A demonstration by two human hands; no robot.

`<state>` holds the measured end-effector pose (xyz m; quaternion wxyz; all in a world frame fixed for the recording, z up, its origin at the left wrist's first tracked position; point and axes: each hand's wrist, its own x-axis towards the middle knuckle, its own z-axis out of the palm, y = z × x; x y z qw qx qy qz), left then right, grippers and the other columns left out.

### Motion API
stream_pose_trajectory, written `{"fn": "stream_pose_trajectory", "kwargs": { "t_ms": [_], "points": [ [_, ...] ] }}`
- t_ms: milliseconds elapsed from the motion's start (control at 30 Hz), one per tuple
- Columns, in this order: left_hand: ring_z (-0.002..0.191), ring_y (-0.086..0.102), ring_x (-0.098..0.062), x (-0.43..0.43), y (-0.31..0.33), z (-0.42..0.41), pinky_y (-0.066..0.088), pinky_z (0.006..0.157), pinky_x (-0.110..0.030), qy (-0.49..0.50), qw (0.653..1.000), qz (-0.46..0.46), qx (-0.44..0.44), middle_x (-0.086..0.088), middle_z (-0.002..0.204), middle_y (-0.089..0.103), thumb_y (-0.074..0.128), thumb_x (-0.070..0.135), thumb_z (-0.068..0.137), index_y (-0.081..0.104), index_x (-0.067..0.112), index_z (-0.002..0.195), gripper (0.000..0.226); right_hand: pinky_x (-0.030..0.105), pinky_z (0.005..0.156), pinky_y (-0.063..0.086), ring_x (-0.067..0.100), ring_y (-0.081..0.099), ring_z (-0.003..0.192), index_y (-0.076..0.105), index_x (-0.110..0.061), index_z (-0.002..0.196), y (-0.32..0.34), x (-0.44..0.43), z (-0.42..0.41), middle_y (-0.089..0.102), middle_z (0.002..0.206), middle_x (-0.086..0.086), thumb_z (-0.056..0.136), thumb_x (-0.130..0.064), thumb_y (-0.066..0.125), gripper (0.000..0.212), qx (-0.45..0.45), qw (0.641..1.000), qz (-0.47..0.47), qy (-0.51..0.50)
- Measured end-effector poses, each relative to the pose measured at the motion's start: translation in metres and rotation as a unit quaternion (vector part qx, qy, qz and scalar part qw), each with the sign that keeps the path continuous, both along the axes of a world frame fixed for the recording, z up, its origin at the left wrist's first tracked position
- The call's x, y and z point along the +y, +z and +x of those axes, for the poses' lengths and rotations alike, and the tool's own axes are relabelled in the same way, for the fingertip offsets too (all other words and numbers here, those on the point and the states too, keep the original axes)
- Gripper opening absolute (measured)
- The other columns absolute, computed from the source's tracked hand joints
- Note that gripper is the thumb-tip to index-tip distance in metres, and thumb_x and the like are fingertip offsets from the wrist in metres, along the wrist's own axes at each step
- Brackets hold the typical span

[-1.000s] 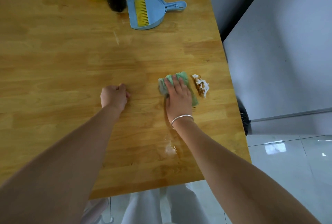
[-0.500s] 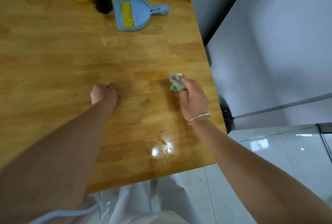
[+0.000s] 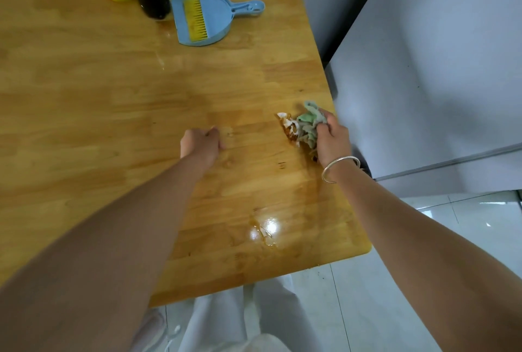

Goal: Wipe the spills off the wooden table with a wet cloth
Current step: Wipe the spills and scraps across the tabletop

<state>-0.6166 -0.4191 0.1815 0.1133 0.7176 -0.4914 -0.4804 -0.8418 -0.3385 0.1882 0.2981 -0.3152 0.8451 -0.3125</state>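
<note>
The step in hand looks like gathering the mess near the right edge of the wooden table (image 3: 113, 103). The right hand (image 3: 331, 137), right of centre in the frame, has the green cloth (image 3: 309, 123) bunched in its curled fingers and thumb. The cloth is against a brown-stained wad of tissue (image 3: 288, 127) lying on the wood just to its left. To do this well, I would scoop the wad up inside the cloth rather than drag it, since dragging would likely smear brown across the boards. A fresh fold of cloth should then go to the glossy brown puddle (image 3: 265, 231) low in the frame, near the table's front edge, which lies unwiped, and to the few dark flecks (image 3: 282, 165) between puddle and hand. Wiping inward, away from the edge, should keep drips off the floor. The right wrist wears a silver bangle (image 3: 340, 168); the back of that hand faces the camera and its forearm runs in from the lower right. The left hand (image 3: 201, 144), at centre frame, is a closed fist holding nothing that I can see, resting on the wood well apart from the cloth, with its forearm coming in from the lower left.
</note>
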Motion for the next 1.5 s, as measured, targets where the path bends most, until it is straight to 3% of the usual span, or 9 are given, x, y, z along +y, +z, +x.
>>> {"fn": "stream_pose_trajectory", "kwargs": {
  "t_ms": [100, 233, 400, 500, 633, 733, 833, 1367, 1500],
  "points": [
    [0.051, 0.049, -0.018, 0.001, -0.002, -0.002, 0.039, 0.051, -0.024, 0.008, 1.0, 0.009, 0.014, -0.001, 0.057, 0.056, 0.046, 0.034, 0.101, 0.063, 0.016, 0.059, 0.048, 0.027, 0.074, 0.048, 0.016, 0.055, 0.085, 0.053, -0.022, 0.129, 0.009, 0.0, -0.003, 0.058, 0.101, -0.001, 0.098, -0.017, 0.032, 0.038, -0.02, 0.996, -0.055, -0.066],
    [0.046, 0.047, -0.017, -0.003, -0.002, -0.001, 0.036, 0.047, -0.023, -0.008, 1.0, 0.006, 0.011, -0.001, 0.054, 0.054, 0.046, 0.035, 0.1, 0.063, 0.016, 0.058, 0.049, 0.027, 0.072, 0.042, 0.015, 0.05, 0.088, 0.052, -0.02, 0.129, 0.017, 0.016, 0.0, 0.057, 0.103, 0.004, 0.099, -0.018, 0.03, 0.037, 0.104, 0.99, -0.073, -0.058],
    [0.044, 0.047, -0.016, 0.0, -0.001, 0.001, 0.035, 0.045, -0.022, -0.004, 1.0, 0.002, 0.015, 0.0, 0.053, 0.054, 0.047, 0.033, 0.099, 0.061, 0.016, 0.056, 0.048, 0.033, 0.072, 0.046, 0.021, 0.052, 0.093, 0.057, -0.013, 0.125, 0.022, 0.023, 0.052, 0.059, 0.097, 0.004, 0.092, -0.013, 0.034, 0.041, 0.216, 0.964, -0.133, 0.079],
    [0.034, 0.045, -0.013, 0.002, 0.002, 0.008, 0.033, 0.041, -0.02, 0.0, 1.0, 0.007, 0.027, -0.001, 0.051, 0.052, 0.049, 0.032, 0.098, 0.061, 0.015, 0.056, 0.046, 0.034, 0.076, 0.043, 0.022, 0.053, 0.095, 0.059, -0.01, 0.12, 0.014, 0.022, 0.095, 0.067, 0.113, 0.006, 0.084, -0.013, 0.038, 0.042, 0.259, 0.922, -0.187, 0.219],
    [0.036, 0.045, -0.018, 0.008, 0.0, 0.024, 0.033, 0.039, -0.02, 0.005, 1.0, 0.01, 0.012, -0.004, 0.05, 0.052, 0.05, 0.033, 0.096, 0.057, 0.011, 0.057, 0.046, 0.042, 0.097, 0.04, 0.026, 0.052, 0.12, 0.057, -0.018, 0.128, -0.01, 0.029, 0.131, 0.06, 0.131, 0.002, 0.086, -0.023, 0.034, 0.048, 0.262, 0.905, -0.086, 0.324],
    [0.039, 0.046, -0.019, 0.015, 0.0, 0.035, 0.033, 0.039, -0.022, -0.005, 1.0, 0.012, 0.005, -0.004, 0.051, 0.053, 0.048, 0.034, 0.098, 0.056, 0.008, 0.066, 0.043, 0.036, 0.12, 0.002, 0.019, 0.01, 0.148, 0.023, -0.027, 0.15, -0.02, 0.035, 0.147, 0.021, 0.159, 0.0, 0.097, -0.035, 0.026, 0.054, 0.208, 0.901, 0.016, 0.381],
    [0.041, 0.046, -0.021, 0.025, 0.003, 0.043, 0.034, 0.037, -0.02, -0.015, 1.0, 0.009, 0.003, -0.004, 0.051, 0.053, 0.046, 0.033, 0.098, 0.056, 0.009, 0.063, 0.044, 0.035, 0.119, -0.01, 0.014, -0.012, 0.147, -0.002, -0.034, 0.152, -0.022, 0.032, 0.155, -0.008, 0.161, -0.003, 0.102, -0.039, 0.016, 0.053, 0.18, 0.909, 0.059, 0.372],
    [0.04, 0.047, -0.019, 0.108, 0.001, 0.046, 0.038, 0.045, -0.024, 0.018, 0.999, -0.025, -0.008, -0.003, 0.052, 0.056, 0.044, 0.028, 0.099, 0.059, 0.011, 0.057, 0.047, 0.036, 0.117, -0.011, 0.017, -0.011, 0.148, 0.023, -0.044, 0.146, -0.031, 0.134, 0.155, -0.007, 0.161, -0.005, 0.1, -0.04, 0.033, 0.048, 0.236, 0.886, 0.055, 0.395],
    [0.043, 0.048, -0.018, 0.127, -0.001, 0.048, 0.038, 0.047, -0.025, 0.011, 1.0, -0.02, -0.012, -0.003, 0.055, 0.057, 0.044, 0.032, 0.101, 0.06, 0.011, 0.062, 0.047, 0.037, 0.118, -0.012, 0.016, -0.017, 0.146, 0.014, -0.048, 0.146, -0.032, 0.169, 0.109, -0.015, 0.16, -0.006, 0.095, -0.054, 0.036, 0.056, 0.249, 0.886, 0.091, 0.38]
  ]
}}
